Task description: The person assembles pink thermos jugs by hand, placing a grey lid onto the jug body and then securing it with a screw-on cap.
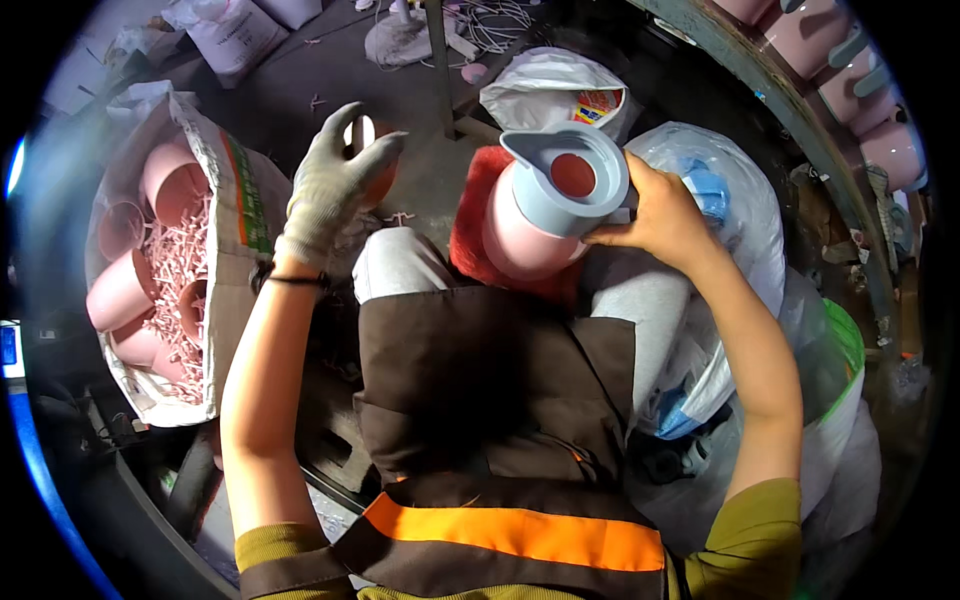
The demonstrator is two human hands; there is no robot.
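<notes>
A pink jug (522,240) with a grey-blue spouted collar (572,180) tilts over my lap, resting against a red cloth (476,215). Through the round opening in the collar shows a reddish-brown inside. My bare right hand (655,215) is closed at the jug's right side, where a bit of grey handle shows; the fingertips are partly hidden. My left hand (335,180), in a pale work glove, is raised to the left of the jug, thumb and fingers apart. Behind its fingers a brownish rounded thing (382,183) appears, apparently not gripped; its kind is unclear.
On the left stands a white sack (228,255) of pink cups (122,290) and small pink plastic pieces (180,245). Clear plastic bags (745,180) crowd my right leg. A white bag (545,75) stands ahead. Pink jugs with grey parts (890,150) line a metal-edged rack (770,95).
</notes>
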